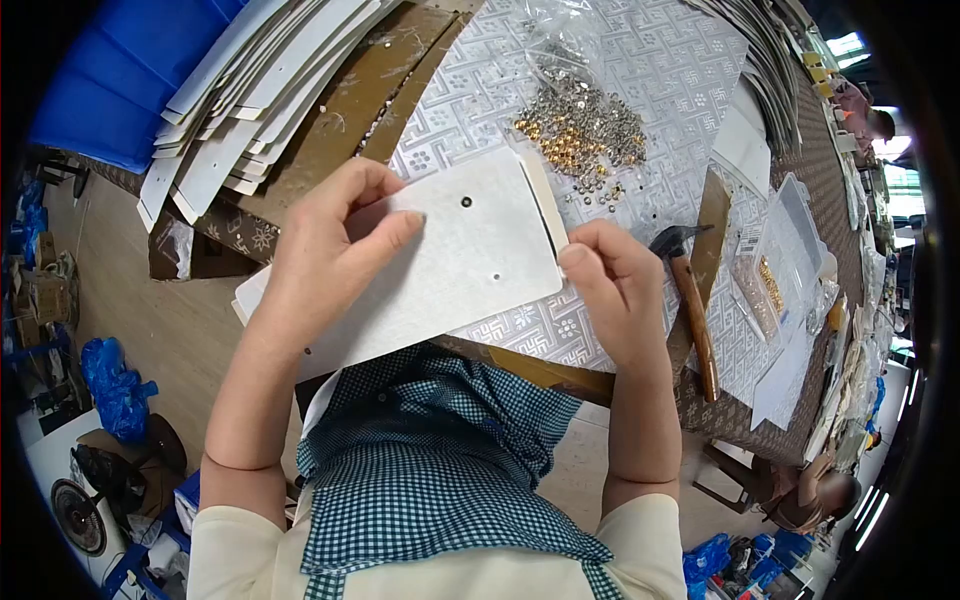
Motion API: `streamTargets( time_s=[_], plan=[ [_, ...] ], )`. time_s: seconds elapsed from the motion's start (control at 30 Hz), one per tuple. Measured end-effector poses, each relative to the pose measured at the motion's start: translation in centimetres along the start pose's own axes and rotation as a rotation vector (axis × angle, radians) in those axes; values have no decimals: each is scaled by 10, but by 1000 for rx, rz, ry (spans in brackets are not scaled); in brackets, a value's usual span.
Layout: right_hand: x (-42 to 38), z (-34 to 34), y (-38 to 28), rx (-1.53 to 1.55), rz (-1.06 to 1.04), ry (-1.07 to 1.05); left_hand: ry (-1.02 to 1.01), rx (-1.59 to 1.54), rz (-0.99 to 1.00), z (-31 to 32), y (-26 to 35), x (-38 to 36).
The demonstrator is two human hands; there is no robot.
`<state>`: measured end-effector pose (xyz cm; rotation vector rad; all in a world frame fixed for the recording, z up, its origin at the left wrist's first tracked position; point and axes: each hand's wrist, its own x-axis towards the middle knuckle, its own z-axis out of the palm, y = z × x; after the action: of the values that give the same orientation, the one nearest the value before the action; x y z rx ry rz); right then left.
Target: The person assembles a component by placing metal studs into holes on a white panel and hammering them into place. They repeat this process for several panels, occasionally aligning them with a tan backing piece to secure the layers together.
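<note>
A white flat panel (440, 265) with rounded corners is held over the near edge of the patterned table. It has a dark ringed hole near its upper middle and a smaller hole lower right. My left hand (345, 235) grips its upper left edge, thumb on top and fingers bent behind. At the right edge, my right hand (615, 280) pinches the panel's side, where a cream strip (545, 205) shows. Beyond the panel lies a pile of gold and silver metal pieces (590, 135), partly under a clear plastic bag (565, 40).
A hammer (695, 320) with a wooden handle lies right of my right hand. Further right is a clear plastic box (790, 250) with gold pieces. Stacked white panels (250, 100) and a blue bin (125, 75) are at upper left. A person (815, 490) appears at lower right.
</note>
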<state>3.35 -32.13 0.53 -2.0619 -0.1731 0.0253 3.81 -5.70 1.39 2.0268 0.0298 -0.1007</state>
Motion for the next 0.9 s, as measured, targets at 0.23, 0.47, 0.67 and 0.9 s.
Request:
streamTargets(
  time_s=[0.23,0.47,0.67,0.9],
  plan=[
    [0,0,-1,-273,-28,11,-25,169,118,14,5,7],
    [2,3,0,-345,-9,12,-44,219,84,16,5,10],
    [2,4,0,-399,-3,7,-37,321,150,17,2,11],
    [1,5,1,-444,-48,13,-61,471,205,19,5,8]
  ],
)
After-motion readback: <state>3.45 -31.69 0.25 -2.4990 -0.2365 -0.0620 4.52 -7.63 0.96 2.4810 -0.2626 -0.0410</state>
